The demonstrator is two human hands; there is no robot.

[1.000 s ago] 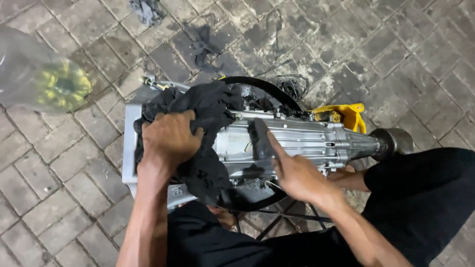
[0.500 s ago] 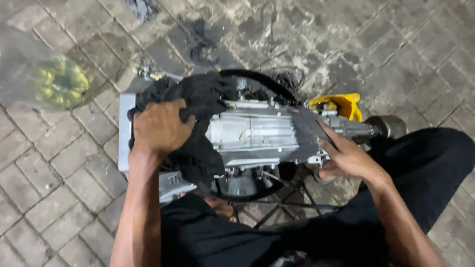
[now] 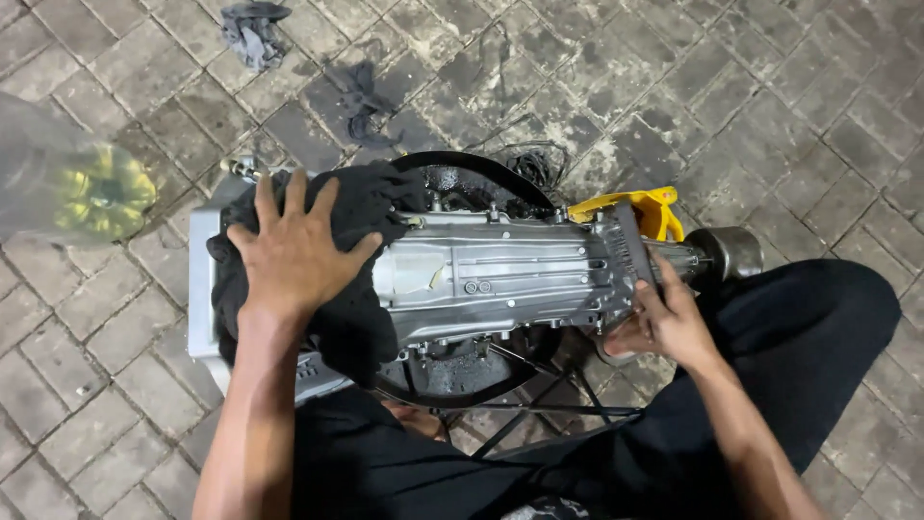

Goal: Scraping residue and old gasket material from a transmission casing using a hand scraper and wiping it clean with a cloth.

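The paved floor [image 3: 789,106] of grey bricks fills the frame, stained dark in the upper middle. Across the centre lies the gearbox [image 3: 500,274], a long silver casting running from left of centre to the right, where its round end sits at the right middle. It rests over a black ring [image 3: 481,164] that curves above and below it. Your dark trousers [image 3: 808,347] take up the lower right and bottom middle. A black cloth [image 3: 356,289] is draped over the left end of the gearbox, left of centre. A clear bag [image 3: 67,183] with something yellow inside is blurred at the left edge. A yellow part [image 3: 635,207] shows just behind the gearbox, right of centre.

Your left hand [image 3: 294,255] lies flat on the cloth, fingers spread and released, pressing down rather than grasping. Your right hand [image 3: 664,323] is at the lower edge of the gearbox near its right end, fingers curled against the casing; you cannot tell whether they clench anything. Two dark rags [image 3: 252,29] lie on the floor at the upper left, well apart from the gearbox.
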